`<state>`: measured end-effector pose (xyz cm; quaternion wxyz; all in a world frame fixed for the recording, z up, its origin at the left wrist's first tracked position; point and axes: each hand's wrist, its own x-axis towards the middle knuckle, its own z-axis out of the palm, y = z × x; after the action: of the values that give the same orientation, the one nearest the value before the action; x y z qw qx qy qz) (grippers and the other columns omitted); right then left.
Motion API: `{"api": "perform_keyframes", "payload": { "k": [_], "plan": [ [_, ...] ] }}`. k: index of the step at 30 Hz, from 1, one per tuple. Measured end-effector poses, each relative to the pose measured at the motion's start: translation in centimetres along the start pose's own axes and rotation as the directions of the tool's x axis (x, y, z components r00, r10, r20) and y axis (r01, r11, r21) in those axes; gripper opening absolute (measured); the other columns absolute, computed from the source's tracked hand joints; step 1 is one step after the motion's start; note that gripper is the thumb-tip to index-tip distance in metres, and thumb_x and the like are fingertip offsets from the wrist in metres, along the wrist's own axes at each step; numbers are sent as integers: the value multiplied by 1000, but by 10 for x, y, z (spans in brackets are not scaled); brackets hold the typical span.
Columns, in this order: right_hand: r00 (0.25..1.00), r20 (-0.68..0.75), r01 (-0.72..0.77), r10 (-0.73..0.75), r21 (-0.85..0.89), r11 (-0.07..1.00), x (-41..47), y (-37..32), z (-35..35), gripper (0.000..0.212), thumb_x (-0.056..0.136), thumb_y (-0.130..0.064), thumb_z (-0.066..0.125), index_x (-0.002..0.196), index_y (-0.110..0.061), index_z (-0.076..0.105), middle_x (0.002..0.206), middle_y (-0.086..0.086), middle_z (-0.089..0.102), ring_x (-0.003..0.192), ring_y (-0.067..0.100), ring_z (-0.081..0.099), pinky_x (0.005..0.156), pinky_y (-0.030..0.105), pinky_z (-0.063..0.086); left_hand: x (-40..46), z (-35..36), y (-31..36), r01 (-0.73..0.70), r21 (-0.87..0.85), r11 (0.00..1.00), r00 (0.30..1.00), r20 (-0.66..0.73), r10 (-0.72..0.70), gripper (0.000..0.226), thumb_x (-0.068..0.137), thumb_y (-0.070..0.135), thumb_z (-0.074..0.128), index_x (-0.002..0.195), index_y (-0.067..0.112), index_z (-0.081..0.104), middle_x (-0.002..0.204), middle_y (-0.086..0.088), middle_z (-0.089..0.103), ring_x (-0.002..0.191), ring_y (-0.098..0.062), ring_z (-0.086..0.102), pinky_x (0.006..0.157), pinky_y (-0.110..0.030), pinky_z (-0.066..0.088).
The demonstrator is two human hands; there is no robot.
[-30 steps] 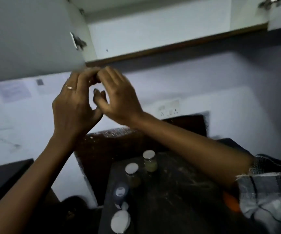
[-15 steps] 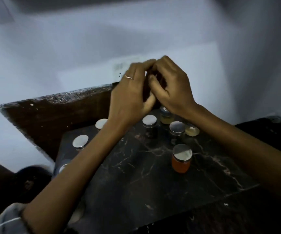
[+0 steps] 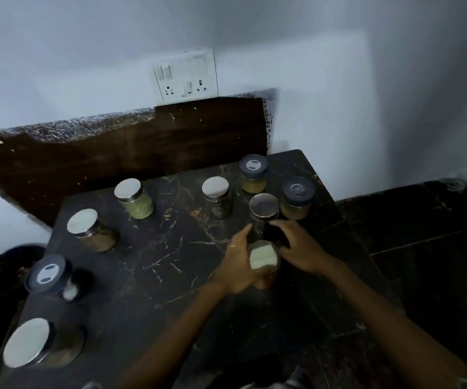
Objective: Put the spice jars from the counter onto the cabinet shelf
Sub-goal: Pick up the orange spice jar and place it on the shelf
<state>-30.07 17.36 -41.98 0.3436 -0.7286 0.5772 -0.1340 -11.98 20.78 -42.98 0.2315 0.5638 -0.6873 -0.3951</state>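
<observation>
My left hand point(image 3: 239, 265) cupped an upright, silver-lidded jar point(image 3: 263, 262) near the desk's point(image 3: 148, 262) right edge; my right hand point(image 3: 299, 248) curled around a second upright jar point(image 3: 264, 210).

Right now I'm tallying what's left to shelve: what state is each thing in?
Orange jar: lidded, upright, left hand around it.
Dark jar: lidded, right hand touching it.
Green-spice jar: lidded, upright on the counter.
Left blue-lid jar: closed, untouched.
</observation>
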Motion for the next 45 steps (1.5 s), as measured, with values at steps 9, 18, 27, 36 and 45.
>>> {"api": "perform_keyframes", "payload": {
  "k": [9, 18, 27, 36, 45],
  "plan": [
    [981, 87, -192, 171, 383, 903, -2, 53, 64, 67, 75, 0, 71, 135, -6, 43, 137, 10, 49, 126, 23, 47, 108, 39, 38, 15, 27, -44, 190, -143, 971, 972, 164, -166, 123, 58, 22, 90, 150, 14, 9, 148, -1, 34, 135, -14, 35, 111, -28, 34],
    [974, 72, -227, 215, 365, 903, 17, 56, 88, 55, 81, -10, 69, 131, -13, 49, 127, 2, 53, 117, 12, 49, 99, 20, 34, 22, 30, -60, 187, -172, 967, 972, 177, -157, 102, 59, 22, 89, 141, 23, 30, 139, 6, 47, 125, -6, 43, 99, -18, 34],
    [976, 192, -193, 103, 540, 820, 42, -7, 52, 55, 73, -1, 68, 109, -40, 53, 110, -10, 63, 106, 8, 60, 82, 19, 47, 13, -35, -53, 102, -330, 938, 992, -31, -118, 81, 54, 43, 88, 120, 51, 41, 119, 28, 57, 113, 11, 53, 85, -4, 43],
    [980, 78, 78, -182, 692, 718, 56, -152, -38, 50, 81, -9, 61, 128, -15, 46, 126, 7, 56, 113, 22, 56, 96, 41, 47, 14, -169, 35, -245, -427, 871, 932, -351, 90, 56, 72, 35, 76, 120, 41, 49, 119, 11, 62, 105, 3, 61, 75, -12, 51],
    [840, -297, 479, -453, 797, 367, 49, -259, -102, 50, 73, -32, 75, 121, -25, 59, 120, 0, 66, 113, 16, 61, 93, 29, 52, -9, -264, 153, -519, -456, 722, 777, -604, 177, 108, 51, 89, 52, 132, 18, 45, 123, -12, 62, 108, -28, 65, 89, -47, 54]
  ]
}}
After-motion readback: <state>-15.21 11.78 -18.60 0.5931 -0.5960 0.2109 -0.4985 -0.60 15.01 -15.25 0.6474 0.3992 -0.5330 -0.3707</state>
